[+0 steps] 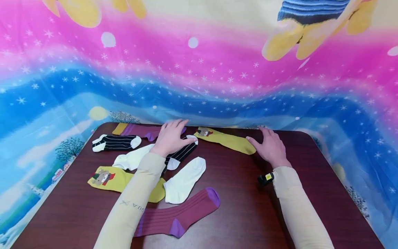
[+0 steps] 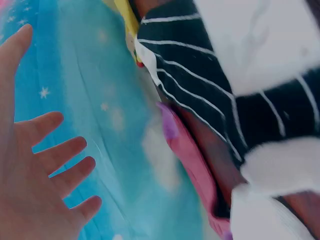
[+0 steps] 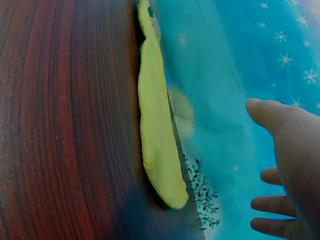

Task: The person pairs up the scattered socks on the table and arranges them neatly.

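Note:
My left hand (image 1: 171, 137), fingers spread and holding nothing, is over the far socks, nearest a black striped sock (image 1: 184, 152) and a maroon-purple sock (image 1: 140, 130). In the left wrist view the palm (image 2: 40, 185) appears beside them. On the right, my right hand (image 1: 273, 148) hovers with extended fingers near the toe of a yellow bear sock (image 1: 230, 141). That sock (image 3: 159, 110) lies flat in the right wrist view, with a gap between it and the hand. The left forearm partly hides a second yellow bear sock (image 1: 116, 178) and a white sock (image 1: 135, 158).
Another black striped sock (image 1: 119, 142) lies at the far left. Nearer me are a white sock (image 1: 185, 180) and a maroon sock with purple heel (image 1: 189, 212). The dark wooden table (image 1: 245, 207) meets a printed cloth backdrop (image 1: 217, 83). A black device (image 1: 265, 178) sits at my right wrist.

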The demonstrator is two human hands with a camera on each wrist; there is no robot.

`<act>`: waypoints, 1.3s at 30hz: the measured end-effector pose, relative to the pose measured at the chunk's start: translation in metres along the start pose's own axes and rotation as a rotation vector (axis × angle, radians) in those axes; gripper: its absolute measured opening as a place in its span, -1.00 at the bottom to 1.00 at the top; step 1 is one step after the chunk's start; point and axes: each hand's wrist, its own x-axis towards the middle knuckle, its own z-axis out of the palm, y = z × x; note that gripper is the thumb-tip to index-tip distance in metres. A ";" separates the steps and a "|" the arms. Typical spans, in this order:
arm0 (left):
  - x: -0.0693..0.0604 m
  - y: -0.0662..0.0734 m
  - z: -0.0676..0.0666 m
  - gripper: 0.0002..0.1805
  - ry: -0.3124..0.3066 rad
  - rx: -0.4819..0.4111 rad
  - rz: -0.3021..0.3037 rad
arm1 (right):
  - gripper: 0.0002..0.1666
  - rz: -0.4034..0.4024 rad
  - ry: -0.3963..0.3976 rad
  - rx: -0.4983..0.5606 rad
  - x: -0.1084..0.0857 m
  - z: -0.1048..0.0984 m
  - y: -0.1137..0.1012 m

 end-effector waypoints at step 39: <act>0.065 0.039 0.036 -0.34 -0.256 -0.149 -0.168 | 0.03 0.043 -0.116 0.033 0.011 0.012 0.019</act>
